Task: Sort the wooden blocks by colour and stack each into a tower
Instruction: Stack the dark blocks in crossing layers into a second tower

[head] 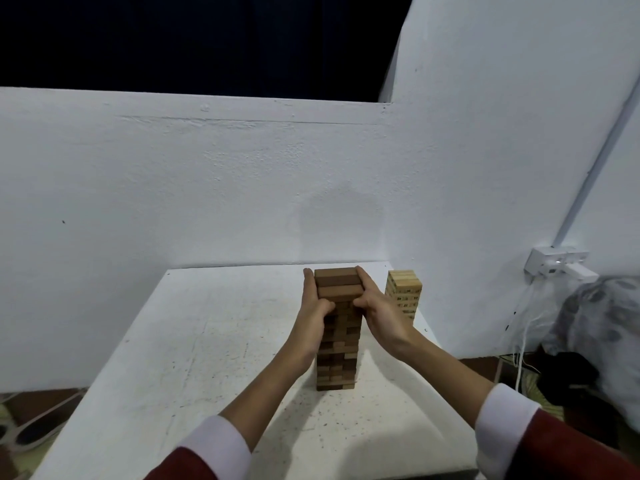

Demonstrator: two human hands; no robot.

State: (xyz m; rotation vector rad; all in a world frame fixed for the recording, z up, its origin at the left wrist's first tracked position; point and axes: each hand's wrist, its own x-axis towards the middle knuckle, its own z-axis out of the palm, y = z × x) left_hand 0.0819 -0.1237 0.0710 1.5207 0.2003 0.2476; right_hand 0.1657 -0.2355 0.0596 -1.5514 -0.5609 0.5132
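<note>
We press the left hand (313,308) and right hand (377,311), fingers extended with thumbs curled in front, against the dark tower (337,337) top; uneven squeeze could topple the courses below our fingers.

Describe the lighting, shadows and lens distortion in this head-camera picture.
Head view: dim, bluish light; a soft shadow on the wall behind the brown tower; both forearms shade the white table; wide-angle bending curves the wall's top edge; the light tower looks slightly soft.
</note>
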